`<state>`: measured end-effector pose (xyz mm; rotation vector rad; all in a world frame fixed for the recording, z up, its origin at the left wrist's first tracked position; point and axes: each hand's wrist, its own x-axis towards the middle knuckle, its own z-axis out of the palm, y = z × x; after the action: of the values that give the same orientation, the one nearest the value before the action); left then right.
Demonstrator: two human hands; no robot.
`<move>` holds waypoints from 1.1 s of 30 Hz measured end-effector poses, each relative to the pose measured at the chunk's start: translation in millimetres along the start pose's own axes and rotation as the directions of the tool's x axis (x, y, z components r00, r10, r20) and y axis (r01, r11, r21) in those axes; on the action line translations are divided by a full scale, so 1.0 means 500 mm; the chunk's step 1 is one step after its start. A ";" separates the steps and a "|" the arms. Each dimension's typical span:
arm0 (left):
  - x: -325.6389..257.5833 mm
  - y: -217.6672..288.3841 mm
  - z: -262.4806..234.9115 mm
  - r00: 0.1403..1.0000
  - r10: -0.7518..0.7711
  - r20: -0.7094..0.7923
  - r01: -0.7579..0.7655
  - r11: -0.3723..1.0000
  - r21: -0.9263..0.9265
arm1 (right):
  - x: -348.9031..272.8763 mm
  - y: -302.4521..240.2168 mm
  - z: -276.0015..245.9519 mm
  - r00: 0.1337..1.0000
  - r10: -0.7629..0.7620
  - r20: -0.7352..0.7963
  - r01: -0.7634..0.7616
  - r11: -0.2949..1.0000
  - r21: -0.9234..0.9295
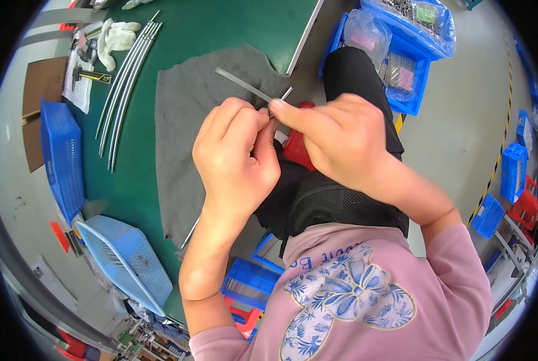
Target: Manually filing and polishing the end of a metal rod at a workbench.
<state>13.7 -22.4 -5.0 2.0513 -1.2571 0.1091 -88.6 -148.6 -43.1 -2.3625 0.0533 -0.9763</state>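
My left hand point(236, 150) is closed around a thin metal rod point(287, 94). Its shiny end pokes out past my fingertips, and the other end shows beyond my left forearm. Between the thumb and fingers of my right hand point(347, 129), slightly blurred, is a flat grey strip point(242, 83); whether it is a file I cannot tell. The strip crosses close to the rod's end, where both hands meet. Below them a dark grey cloth point(182, 120) covers the corner of the green table point(221, 24).
Several metal rods point(128, 90) lie on the table's left, beside white gloves point(117, 37) and a caliper point(91, 76). Two blue baskets, one upright point(63, 159) and one lighter point(128, 259), line the left edge. Blue bins point(410, 99) with bagged parts stand at the upper right.
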 end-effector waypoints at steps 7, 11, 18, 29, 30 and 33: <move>0.004 0.000 -0.003 1.000 -0.022 0.016 0.023 0.999 -0.025 | -0.077 0.021 0.015 0.996 -0.022 -0.086 0.021 1.000 -0.015; 0.002 0.000 -0.006 0.999 -0.030 0.027 0.031 0.998 -0.046 | -0.065 0.034 0.062 0.968 -0.087 -0.235 0.094 0.995 0.020; 0.003 0.002 -0.007 0.998 -0.042 0.037 0.043 0.999 -0.018 | -0.034 0.043 0.079 0.939 -0.137 -0.315 0.165 0.984 0.062; 0.001 0.000 -0.007 0.998 -0.053 0.030 0.055 0.998 -0.038 | -0.081 0.057 0.076 0.952 -0.142 -0.270 0.168 0.983 0.072; 0.001 -0.002 -0.010 0.998 -0.054 0.026 0.054 0.998 -0.031 | -0.100 0.060 0.079 0.955 -0.133 -0.265 0.155 0.986 0.064; 0.005 0.001 -0.005 0.999 -0.027 0.042 0.028 1.000 -0.015 | -0.113 0.080 0.070 0.960 -0.155 -0.232 0.174 0.983 0.063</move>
<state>15.3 -22.6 -1.8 2.0668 -1.2509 0.0442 -99.7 -150.6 -120.0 -2.1979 -0.0965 -1.3003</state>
